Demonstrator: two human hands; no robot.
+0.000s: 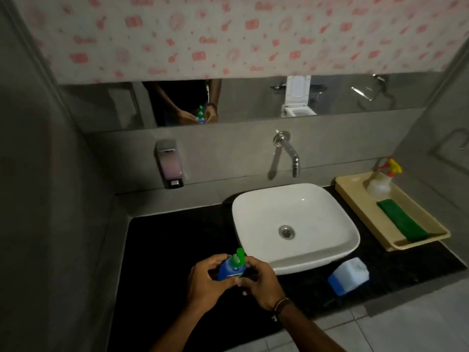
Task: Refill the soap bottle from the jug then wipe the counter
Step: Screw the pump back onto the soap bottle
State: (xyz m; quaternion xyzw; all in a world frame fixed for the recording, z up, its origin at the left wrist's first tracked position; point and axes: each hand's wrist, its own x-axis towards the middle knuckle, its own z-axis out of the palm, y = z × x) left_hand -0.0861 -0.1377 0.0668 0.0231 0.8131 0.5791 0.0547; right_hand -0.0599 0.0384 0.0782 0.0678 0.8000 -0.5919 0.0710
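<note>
A blue soap bottle with a green pump top is held upright over the black counter, just left of the basin. My left hand wraps its left side and my right hand grips its right side near the neck. A white jug with blue liquid in it lies tilted on the counter in front of the basin's right corner, apart from both hands. A green cloth lies folded in the beige tray at the right.
A white basin stands mid-counter under a wall tap. A clear spray bottle stands at the tray's far end. A wall soap dispenser hangs at the left, a mirror strip above.
</note>
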